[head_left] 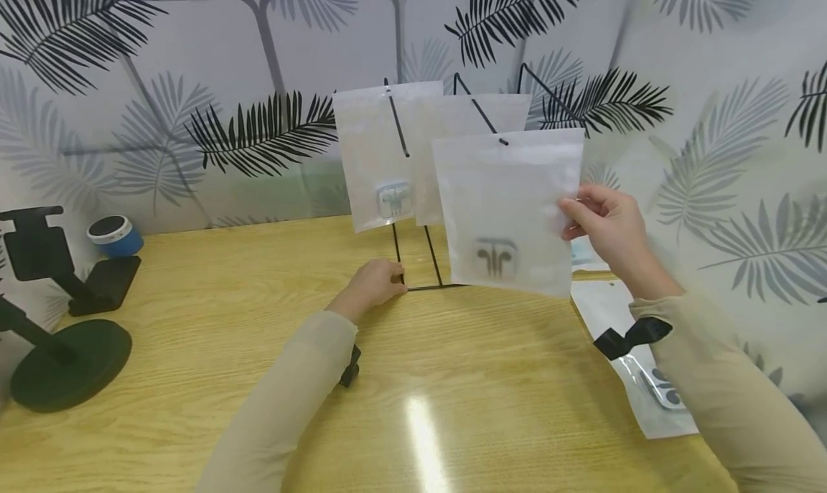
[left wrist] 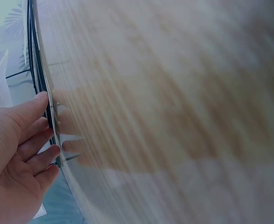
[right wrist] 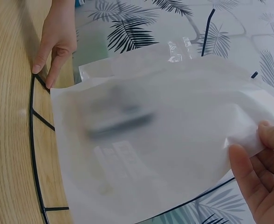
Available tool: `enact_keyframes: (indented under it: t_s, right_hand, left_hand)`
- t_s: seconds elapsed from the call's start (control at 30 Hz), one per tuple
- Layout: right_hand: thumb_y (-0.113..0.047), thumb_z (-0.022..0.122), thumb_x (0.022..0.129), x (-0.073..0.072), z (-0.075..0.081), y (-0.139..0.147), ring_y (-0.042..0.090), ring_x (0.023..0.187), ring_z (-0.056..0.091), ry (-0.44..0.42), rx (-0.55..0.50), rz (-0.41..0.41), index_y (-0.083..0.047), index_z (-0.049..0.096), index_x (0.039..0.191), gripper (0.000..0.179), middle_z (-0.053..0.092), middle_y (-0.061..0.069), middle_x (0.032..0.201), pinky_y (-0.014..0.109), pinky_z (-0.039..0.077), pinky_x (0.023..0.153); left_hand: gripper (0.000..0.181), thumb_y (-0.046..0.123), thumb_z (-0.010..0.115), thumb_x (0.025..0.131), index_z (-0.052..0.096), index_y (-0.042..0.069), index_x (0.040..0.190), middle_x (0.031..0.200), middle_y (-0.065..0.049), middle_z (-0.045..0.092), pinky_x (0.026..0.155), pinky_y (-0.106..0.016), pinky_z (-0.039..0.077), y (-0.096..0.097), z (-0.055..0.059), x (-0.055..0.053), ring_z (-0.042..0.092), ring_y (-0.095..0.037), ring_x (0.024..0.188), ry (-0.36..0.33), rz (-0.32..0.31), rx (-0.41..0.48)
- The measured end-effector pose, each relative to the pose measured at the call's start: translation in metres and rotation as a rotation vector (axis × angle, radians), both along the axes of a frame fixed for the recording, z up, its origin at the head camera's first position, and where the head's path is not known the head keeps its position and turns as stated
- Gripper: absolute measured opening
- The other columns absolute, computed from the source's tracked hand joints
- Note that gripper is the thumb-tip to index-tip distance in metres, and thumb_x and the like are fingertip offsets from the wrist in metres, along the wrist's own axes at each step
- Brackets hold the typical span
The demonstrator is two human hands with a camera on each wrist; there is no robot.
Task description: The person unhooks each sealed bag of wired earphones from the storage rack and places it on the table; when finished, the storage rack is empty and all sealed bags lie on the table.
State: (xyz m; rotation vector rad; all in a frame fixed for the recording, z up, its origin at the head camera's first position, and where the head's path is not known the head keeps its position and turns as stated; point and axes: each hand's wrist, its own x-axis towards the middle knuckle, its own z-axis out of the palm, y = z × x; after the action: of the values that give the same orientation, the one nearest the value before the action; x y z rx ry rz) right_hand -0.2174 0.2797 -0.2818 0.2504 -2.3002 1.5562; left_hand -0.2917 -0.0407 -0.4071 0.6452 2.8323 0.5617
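White pouch (head_left: 497,206), a dark earphone shape showing through near its lower edge, hangs just off the middle of the head view toward three o'clock. The right hand's (head_left: 607,224) grip pinches its right edge between thumb and fingers; the tip of a black hook shows at its top edge. At seven o'clock, the left hand's (head_left: 373,286) grip pinches the front left corner of the black wire rack (head_left: 441,285), down on the wooden surface (head_left: 491,407). Around eleven o'clock from the white pouch, a second pouch (head_left: 368,148) hangs with earphones inside; a third pouch (head_left: 510,113) is tucked behind, partly hidden. The surface's back edge meets a leaf-patterned sheet (head_left: 339,55) toward twelve; bare wood spreads from the rack toward six and eight. At nine stand a blue round object (head_left: 123,242) and a black stand (head_left: 41,245). At four, a flat pouch (head_left: 665,418) lies partly under the right forearm, narrowing the room there.
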Motion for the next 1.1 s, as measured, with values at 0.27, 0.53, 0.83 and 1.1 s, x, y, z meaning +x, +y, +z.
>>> enact_keyframes:
  t_s: [0.27,0.53,0.83,1.1]
  right_hand:
    - [-0.013,0.063,0.089,0.009,0.002,0.001,0.012,0.055,0.059,0.013,0.005,0.008,0.004,0.063,0.091,0.017,0.065,-0.003,0.071,0.023,0.054,0.054]
    - [-0.011,0.062,0.089,0.017,0.000,0.003,0.013,0.055,0.060,0.031,0.055,0.024,0.007,0.061,0.089,0.018,0.063,0.001,0.067,0.023,0.054,0.054]
    - [-0.005,0.061,0.089,0.032,-0.006,0.009,0.013,0.053,0.060,0.036,0.056,0.072,0.003,0.063,0.087,0.009,0.062,0.001,0.065,0.023,0.054,0.054]
    - [0.000,0.059,0.088,0.049,-0.013,0.015,0.014,0.053,0.061,0.018,0.072,0.130,0.001,0.064,0.085,0.005,0.063,0.002,0.065,0.024,0.054,0.054]
  left_hand:
    - [0.044,0.022,0.062,0.090,0.054,0.001,0.128,0.131,-0.011,0.051,0.103,-0.038,0.032,-0.001,0.002,0.002,0.043,-0.027,0.123,-0.023,0.009,0.001]
    - [0.043,0.022,0.061,0.090,0.054,0.002,0.127,0.130,-0.011,0.051,0.102,-0.038,0.034,-0.002,0.004,0.006,0.044,-0.028,0.122,-0.001,0.000,-0.008]
    - [0.045,0.023,0.061,0.090,0.053,0.001,0.129,0.131,-0.011,0.050,0.103,-0.038,0.033,-0.001,0.007,0.006,0.042,-0.028,0.123,-0.023,0.007,0.004]
    - [0.045,0.023,0.062,0.090,0.053,0.001,0.128,0.131,-0.010,0.050,0.102,-0.038,0.033,-0.002,0.004,0.004,0.043,-0.027,0.123,-0.027,0.007,0.012]
